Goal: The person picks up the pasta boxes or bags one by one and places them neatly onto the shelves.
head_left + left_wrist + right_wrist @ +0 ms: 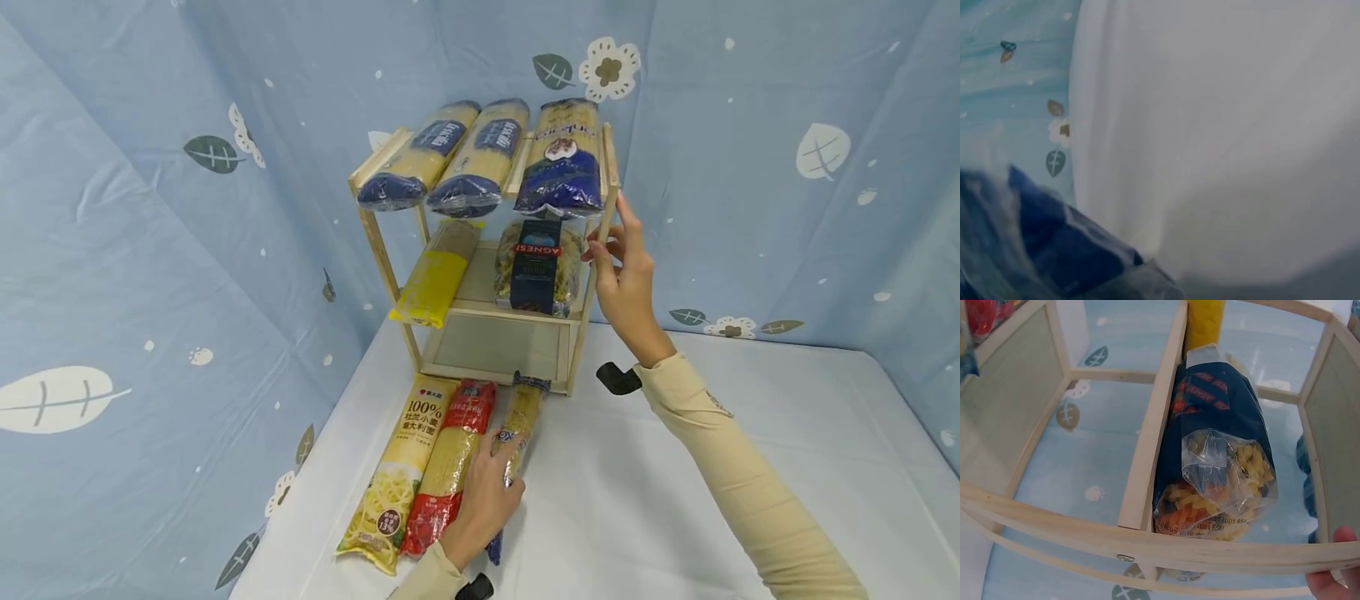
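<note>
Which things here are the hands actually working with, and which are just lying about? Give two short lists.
In hand:
left hand grips the blue-ended spaghetti pack
right hand touches the wooden rack at its right post

Lying about:
yellow noodle pack and red spaghetti pack on the white table
fusilli bag, middle shelf
three blue pasta packs on top

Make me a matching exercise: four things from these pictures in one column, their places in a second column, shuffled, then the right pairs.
Things
1. left hand
2. right hand
3. yellow packet
4. Agnesi pasta bag

Places
A. middle shelf, left part
B. at the right post of the wooden rack
C. middle shelf, right part
D. on the spaghetti packet lying on the white table

Pairs: 1-D, 2-B, 3-A, 4-C
</note>
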Motion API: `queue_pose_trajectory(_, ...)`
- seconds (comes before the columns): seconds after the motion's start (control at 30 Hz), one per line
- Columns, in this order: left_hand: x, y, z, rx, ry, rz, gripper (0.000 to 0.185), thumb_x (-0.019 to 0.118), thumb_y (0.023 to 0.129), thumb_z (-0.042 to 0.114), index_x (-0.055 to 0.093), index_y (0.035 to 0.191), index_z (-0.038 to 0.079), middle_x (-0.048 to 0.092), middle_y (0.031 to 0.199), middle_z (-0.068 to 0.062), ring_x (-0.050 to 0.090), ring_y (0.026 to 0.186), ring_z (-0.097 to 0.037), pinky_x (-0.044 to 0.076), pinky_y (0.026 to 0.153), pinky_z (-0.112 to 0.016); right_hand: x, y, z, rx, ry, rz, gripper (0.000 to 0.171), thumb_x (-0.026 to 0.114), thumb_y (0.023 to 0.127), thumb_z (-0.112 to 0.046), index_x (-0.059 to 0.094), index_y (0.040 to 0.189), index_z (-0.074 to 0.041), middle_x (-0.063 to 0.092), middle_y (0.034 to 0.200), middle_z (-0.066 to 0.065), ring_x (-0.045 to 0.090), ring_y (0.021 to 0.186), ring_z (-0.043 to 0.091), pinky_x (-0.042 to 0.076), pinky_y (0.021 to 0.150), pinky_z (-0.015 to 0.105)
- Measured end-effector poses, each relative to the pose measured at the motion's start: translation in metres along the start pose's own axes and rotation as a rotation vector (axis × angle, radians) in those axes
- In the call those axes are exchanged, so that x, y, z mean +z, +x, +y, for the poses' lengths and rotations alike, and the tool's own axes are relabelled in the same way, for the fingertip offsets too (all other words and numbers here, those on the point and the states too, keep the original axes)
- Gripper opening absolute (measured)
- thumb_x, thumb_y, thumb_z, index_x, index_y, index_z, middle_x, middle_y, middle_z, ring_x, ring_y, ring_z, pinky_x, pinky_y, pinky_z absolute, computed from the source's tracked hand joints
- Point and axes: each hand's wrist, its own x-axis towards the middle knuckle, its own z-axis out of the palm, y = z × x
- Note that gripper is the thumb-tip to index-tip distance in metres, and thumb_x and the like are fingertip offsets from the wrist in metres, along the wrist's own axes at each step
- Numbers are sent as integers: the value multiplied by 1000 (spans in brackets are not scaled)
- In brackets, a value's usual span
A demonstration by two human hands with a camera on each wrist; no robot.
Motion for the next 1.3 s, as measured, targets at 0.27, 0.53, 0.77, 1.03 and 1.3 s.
queue_pose_trajectory(0.27, -7, 39, 3, 16, -14, -6, 60, 69, 72, -6, 60, 129, 13, 41, 137, -22, 48, 116, -39, 50, 81, -48, 1, 2, -1, -46, -26, 32, 50, 49, 96, 5, 32, 143, 1, 60, 87, 21, 61, 65, 29, 49, 63, 35)
queue_pose_trajectory(0.53, -2, 83, 5, 12, -25, -11, 61, 68, 72, -5, 60, 129, 14, 41, 138, -23, 48, 115, -40, 48, 84, -53, 4, 1, -3, -13, -13, 33, 50, 51, 95, 7, 36, 142, 1, 61, 86, 23, 62, 65, 30, 50, 61, 33)
queue_pose_trajectory(0.77, 12, 115, 7, 6, -18, -4, 57, 68, 75, -2, 61, 129, 14, 43, 137, -23, 49, 114, -42, 49, 80, -53, 1, 1, -3, -24, -30, 39, 50, 50, 95, 6, 35, 142, 2, 60, 86, 25, 61, 64, 29, 49, 62, 34)
queue_pose_trajectory(1.03, 24, 145, 1, -32, -47, -37, 55, 65, 78, -3, 58, 131, 12, 41, 138, -24, 46, 115, -44, 48, 81, -51, 1, 1, -3, -20, -21, 62, 50, 52, 93, 8, 37, 141, 1, 62, 85, 22, 61, 62, 30, 49, 61, 33)
queue_pose_trajectory(1.3, 35, 168, -3, -77, -74, -77, 53, 64, 82, -1, 55, 134, 11, 39, 140, -24, 43, 118, -44, 46, 85, -53, 0, 1, -3, -3, -32, 39, 51, 51, 94, 7, 36, 143, 0, 62, 88, 20, 62, 66, 27, 48, 57, 23)
